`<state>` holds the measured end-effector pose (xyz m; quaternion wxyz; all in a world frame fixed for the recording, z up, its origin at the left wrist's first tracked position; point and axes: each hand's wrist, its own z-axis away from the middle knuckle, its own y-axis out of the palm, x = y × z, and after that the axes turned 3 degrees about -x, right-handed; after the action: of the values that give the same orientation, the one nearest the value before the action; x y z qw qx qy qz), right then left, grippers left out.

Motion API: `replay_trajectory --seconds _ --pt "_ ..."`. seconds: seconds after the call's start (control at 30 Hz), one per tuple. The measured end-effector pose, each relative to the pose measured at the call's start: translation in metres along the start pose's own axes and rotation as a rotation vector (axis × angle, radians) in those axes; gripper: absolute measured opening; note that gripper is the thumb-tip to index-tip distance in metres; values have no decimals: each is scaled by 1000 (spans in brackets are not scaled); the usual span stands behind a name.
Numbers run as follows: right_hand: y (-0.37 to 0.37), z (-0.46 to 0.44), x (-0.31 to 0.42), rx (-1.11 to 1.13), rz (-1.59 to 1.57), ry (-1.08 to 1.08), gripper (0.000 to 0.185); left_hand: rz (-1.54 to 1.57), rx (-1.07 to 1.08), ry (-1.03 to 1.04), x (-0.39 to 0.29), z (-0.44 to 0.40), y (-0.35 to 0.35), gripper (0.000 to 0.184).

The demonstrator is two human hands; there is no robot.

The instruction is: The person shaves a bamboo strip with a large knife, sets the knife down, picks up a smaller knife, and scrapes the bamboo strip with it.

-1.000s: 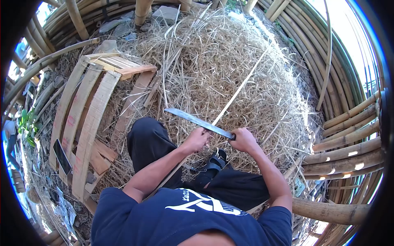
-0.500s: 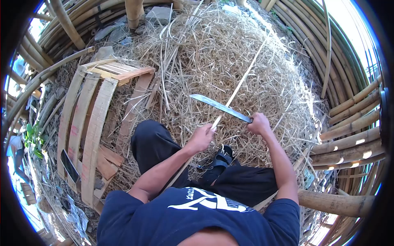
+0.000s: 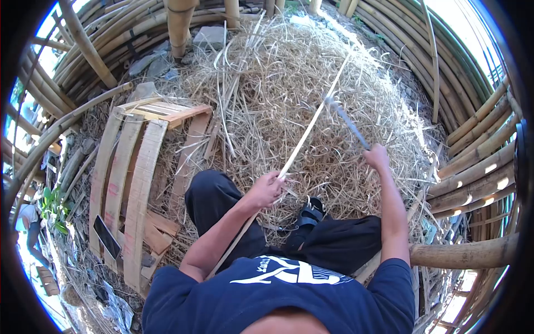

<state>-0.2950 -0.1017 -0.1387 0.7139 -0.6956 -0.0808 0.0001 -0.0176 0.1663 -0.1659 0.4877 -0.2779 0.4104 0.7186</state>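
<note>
My left hand [image 3: 266, 190] is closed round a long pale bamboo strip [image 3: 309, 129], which runs from beside my body up across the shavings. In my right hand [image 3: 377, 157] is the handle of a long knife [image 3: 349, 122]. Its blade points up and left, slightly blurred, with the tip close to the far part of the strip. A heap of curled bamboo shavings [image 3: 267, 106] lies under both hands and the strip.
A slatted wooden crate [image 3: 142, 183] stands at the left with a phone [image 3: 107, 236] on it. Bamboo poles [image 3: 470, 189] line the right side, and one thick pole [image 3: 467, 254] reaches in near my right elbow. A person [image 3: 32, 225] is at the far left.
My right hand has moved right and up, swinging the knife farther along the strip. My left hand has shifted slightly left and stays closed on the strip. The camera view has shifted too.
</note>
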Motion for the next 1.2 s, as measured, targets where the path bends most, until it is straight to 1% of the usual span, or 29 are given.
replay_trajectory --seconds 0.07,0.1,0.17,0.2,0.27,0.3,0.33,0.4,0.47,0.53,0.6,0.63,0.67,0.73,0.8,0.83,0.87,0.93,0.97,1.0,1.07,1.1,1.17,1.2 --pt "23 -10 -39 -191 -106 178 24 64 25 -47 -8 11 -7 21" --pt "36 -13 -57 -190 -112 178 24 32 18 -28 -2 8 -9 21" --pt "50 -10 -82 85 -608 533 19 -6 0 -23 0 8 -8 21" --pt "53 -6 -90 82 -612 546 19 -39 -13 -16 1 7 -6 21" --pt "48 9 -95 102 -550 449 16 -47 -13 -38 -1 7 -2 20" --pt "44 13 -96 116 -505 408 19 -44 -16 -18 -3 7 0 20" --pt "40 16 -94 122 -510 424 19 -40 -19 -1 -3 7 2 20" --pt "30 20 -85 270 -302 364 23 -40 -24 -26 -5 5 4 20" --pt "-3 35 -48 283 -247 271 25 -29 -32 -15 -3 0 4 21" --pt "-11 39 -26 193 -406 251 23 -27 -15 -28 0 -1 4 22" --pt "1 23 -21 319 -680 90 43 -4 -27 -19 -3 1 4 23" --pt "0 25 -10 218 -599 -52 48 17 -7 8 -1 0 1 23" --pt "-7 30 7 118 -514 -191 53 -2 -7 -11 -1 1 -1 23" --pt "-35 38 38 247 -267 -112 60 37 9 -18 -2 1 -6 22" --pt "-35 27 38 362 -216 -119 61 12 1 -7 -3 4 -6 24" --pt "-34 28 33 277 -211 -249 59 2 -9 -11 -4 6 -7 24" --pt "-34 30 28 287 -224 -236 59 -7 -17 -10 -4 8 -7 25" --pt "-40 33 16 618 -403 -211 53 -34 -21 -13 -6 12 -6 25" --pt "-40 30 6 705 -402 -202 48 -49 -26 -4 -6 13 -6 25" --pt "-43 32 -5 708 -410 -189 48 -57 -18 -14 -5 13 -7 25" --pt "-68 45 -23 491 -484 -109 50 -148 -39 12 -1 11 -10 26" --pt "-71 52 -33 492 -489 -91 50 -179 -28 20 2 9 -13 28" --pt "-70 70 -57 44 -811 -25 48 -199 -17 17 5 9 -16 28" --pt "-62 83 -69 42 -814 3 48 -210 -20 28 6 8 -17 28"
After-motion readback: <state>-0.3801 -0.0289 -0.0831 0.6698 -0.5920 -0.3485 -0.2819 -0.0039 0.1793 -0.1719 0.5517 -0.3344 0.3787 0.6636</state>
